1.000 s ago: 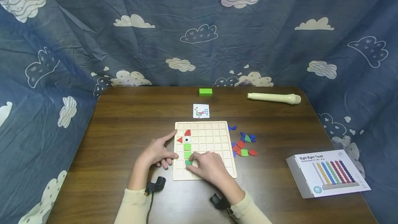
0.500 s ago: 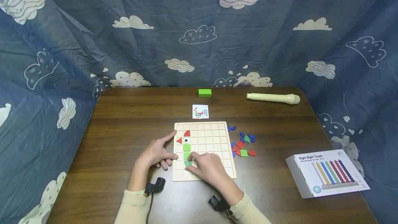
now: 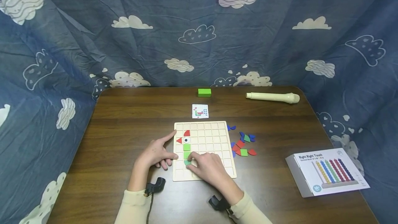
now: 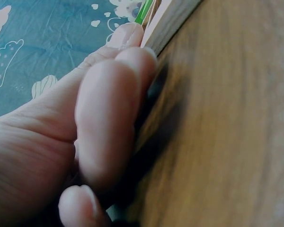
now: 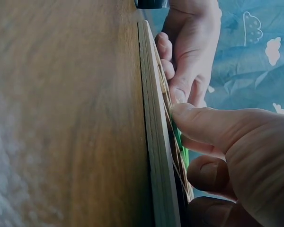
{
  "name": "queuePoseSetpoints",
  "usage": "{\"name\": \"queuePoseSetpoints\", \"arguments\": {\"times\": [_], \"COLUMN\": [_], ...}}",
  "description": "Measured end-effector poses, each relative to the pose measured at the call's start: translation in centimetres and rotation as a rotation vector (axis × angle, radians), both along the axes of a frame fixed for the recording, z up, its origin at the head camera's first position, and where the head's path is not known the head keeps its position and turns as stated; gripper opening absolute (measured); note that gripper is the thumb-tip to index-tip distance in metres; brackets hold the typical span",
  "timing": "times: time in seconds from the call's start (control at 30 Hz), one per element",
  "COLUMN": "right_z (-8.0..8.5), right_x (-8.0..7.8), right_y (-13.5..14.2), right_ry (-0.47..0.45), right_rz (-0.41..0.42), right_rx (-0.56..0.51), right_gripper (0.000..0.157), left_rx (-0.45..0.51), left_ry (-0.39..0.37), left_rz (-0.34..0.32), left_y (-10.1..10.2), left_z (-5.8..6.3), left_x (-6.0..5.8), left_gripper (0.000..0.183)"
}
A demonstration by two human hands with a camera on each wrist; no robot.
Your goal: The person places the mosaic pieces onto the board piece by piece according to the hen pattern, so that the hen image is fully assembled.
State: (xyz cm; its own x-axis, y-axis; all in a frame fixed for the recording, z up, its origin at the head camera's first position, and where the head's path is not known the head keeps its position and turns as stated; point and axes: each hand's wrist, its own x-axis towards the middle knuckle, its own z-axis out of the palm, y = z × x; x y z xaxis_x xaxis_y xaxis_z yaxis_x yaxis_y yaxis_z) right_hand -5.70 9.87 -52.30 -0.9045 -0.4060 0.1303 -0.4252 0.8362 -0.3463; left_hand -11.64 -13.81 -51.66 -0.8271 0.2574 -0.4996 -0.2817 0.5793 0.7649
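A square wooden grid board (image 3: 211,147) lies on the table. In its left columns sit a red quarter-round piece (image 3: 187,133), a red triangle (image 3: 179,140), a white eye piece (image 3: 186,140) and two light green squares, one being the upper green square (image 3: 187,147). Below them, my right hand (image 3: 209,166) pinches a darker green curved-edge piece (image 3: 187,162) between thumb and index finger, low in its cell. In the right wrist view the thumb (image 5: 203,124) touches the green edge. My left hand (image 3: 157,153) rests at the board's left edge, thumb and index finger spread against it.
Loose blue, red and green pieces, including a green square (image 3: 244,152), lie right of the board. Behind it are a pattern card (image 3: 200,111) and a green block (image 3: 204,93). A cream microphone-shaped stick (image 3: 273,98) and a white bead-toy box (image 3: 329,172) stand to the right.
The right fingers shift very slightly over the darker green piece, which sits in nearly the same place. My left hand stays still, and the whole view drifts a little.
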Motion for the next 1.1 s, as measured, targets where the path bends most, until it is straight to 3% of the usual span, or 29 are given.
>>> {"name": "queuePoseSetpoints", "arguments": {"times": [0.5,0.67,0.8,0.93,1.03,1.1], "right_z": [0.3,1.4,2.3,2.1,1.5,1.2], "right_x": [0.1,-0.1,-1.2,-2.1,-2.2,-2.0], "right_y": [0.1,1.1,4.7,10.5,14.8,17.0], "right_ry": [-0.014,-0.025,-0.082,-0.213,-0.341,-0.425], "right_rz": [0.006,-0.011,-0.036,-0.104,-0.19,-0.244], "right_rx": [0.011,-0.084,-0.305,-0.544,-0.603,-0.588], "right_gripper": [0.02,0.018,0.017,0.025,0.038,0.047], "left_rx": [0.003,0.015,0.034,0.037,0.033,0.031], "left_ry": [0.001,-0.003,-0.016,-0.029,-0.031,-0.03], "left_rz": [-0.005,-0.003,0.011,0.011,0.004,-0.001], "left_y": [0.1,0.1,0.0,-0.1,-0.1,0.0], "left_z": [-0.1,-0.3,-0.4,-0.5,-0.5,-0.5], "left_x": [-0.1,-0.2,-0.2,-0.2,-0.2,-0.2], "left_gripper": [0.096,0.097,0.099,0.101,0.101,0.101]}}
